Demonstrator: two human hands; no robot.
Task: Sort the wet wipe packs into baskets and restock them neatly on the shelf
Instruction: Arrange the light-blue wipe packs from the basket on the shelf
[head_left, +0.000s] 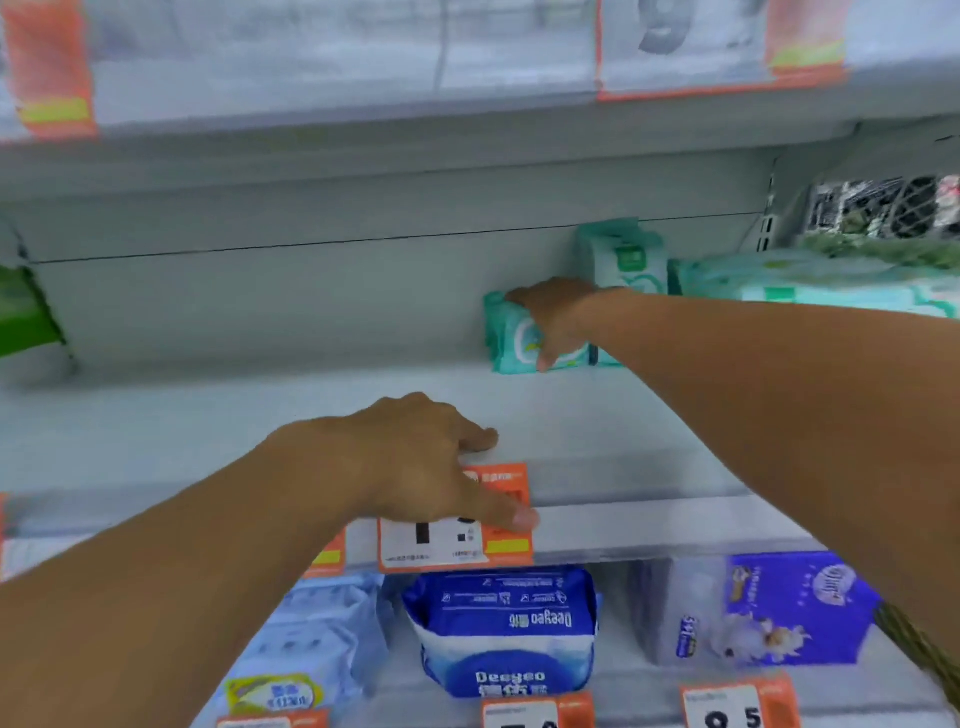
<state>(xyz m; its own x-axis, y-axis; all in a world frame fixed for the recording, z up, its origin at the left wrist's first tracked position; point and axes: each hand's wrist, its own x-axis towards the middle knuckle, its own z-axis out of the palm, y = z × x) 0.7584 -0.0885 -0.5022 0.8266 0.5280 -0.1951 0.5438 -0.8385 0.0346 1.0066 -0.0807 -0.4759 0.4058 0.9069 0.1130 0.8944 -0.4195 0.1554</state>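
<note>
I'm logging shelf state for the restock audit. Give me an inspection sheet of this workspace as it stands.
Surface: middle shelf, white, mostly bare at left and centre.
Job's things: teal wipe pack lying at the back right; another teal pack upright behind it; flat teal packs at far right. No basket seen.
Clutter: orange price tag on the shelf edge; blue Deeyeo pack and purple pack on the shelf below.
Grippers: right hand grips the lying pack; left hand rests on the shelf edge, thumb over the tag.
Cables: nothing seen.
Surroundings: blurred packs and tags on the shelf above.
</note>
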